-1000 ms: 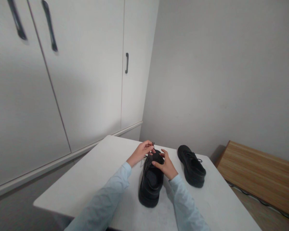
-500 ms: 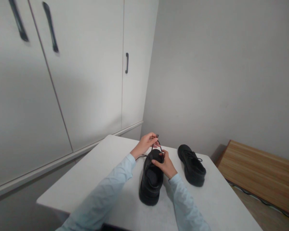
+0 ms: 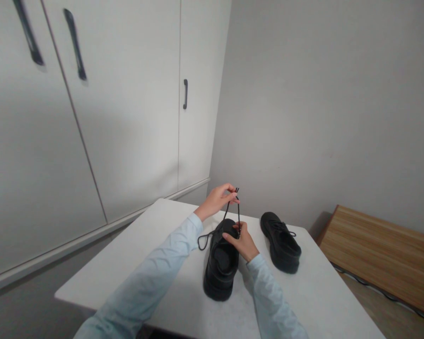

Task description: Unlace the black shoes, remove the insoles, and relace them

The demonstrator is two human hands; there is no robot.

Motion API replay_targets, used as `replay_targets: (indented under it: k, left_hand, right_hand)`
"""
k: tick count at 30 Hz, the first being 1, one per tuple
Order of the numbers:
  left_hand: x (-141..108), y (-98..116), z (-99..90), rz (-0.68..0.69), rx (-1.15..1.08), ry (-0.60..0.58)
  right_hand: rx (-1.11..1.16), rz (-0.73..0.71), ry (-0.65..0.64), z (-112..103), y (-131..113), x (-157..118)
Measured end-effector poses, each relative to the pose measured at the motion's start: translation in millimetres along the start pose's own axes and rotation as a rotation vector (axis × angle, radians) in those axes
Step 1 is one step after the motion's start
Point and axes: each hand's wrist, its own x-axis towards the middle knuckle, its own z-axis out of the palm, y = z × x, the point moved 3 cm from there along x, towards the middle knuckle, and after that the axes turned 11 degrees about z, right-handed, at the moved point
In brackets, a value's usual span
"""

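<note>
A black shoe stands on the white table, its heel toward me. Above its toe my left hand pinches a black shoelace, which hangs from the fingers in two strands down to the shoe. My right hand is closed at the shoe's right side, around the lacing, with the lace running into its fingers. A loop of lace lies out at the shoe's left side. The fingertips of my right hand are partly hidden.
A second black shoe, with its laces tied, stands to the right near the table's far edge. White cabinets rise at the left, a grey wall behind. A wooden surface lies beyond the table at the right.
My left hand has moved up and slightly right, drawing the lace higher and straighter. The loop at the shoe's left now shows more fully. My right hand has hardly moved.
</note>
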Motion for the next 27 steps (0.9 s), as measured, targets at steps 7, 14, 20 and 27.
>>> replay_targets:
  k: [7,14,20,27]
  left_hand:
    - [12.5,4.7,-0.3,0.044,0.007,0.001]
    - [30.9,18.4,-8.9,0.084,-0.029,0.011]
    - [42.5,38.3,-16.3,0.11,-0.013,-0.005]
    - [54.9,57.9,-23.6,0.146,0.005,0.011]
  right_hand:
    - [-0.025,0.0,0.008,-0.6,1.5,0.2]
    - [-0.053,0.008,-0.002,0.0,2.4,0.4]
    - [-0.021,0.005,0.021,0.1,1.2,-0.9]
    - [-0.035,0.01,0.06,1.7,-0.4,-1.2]
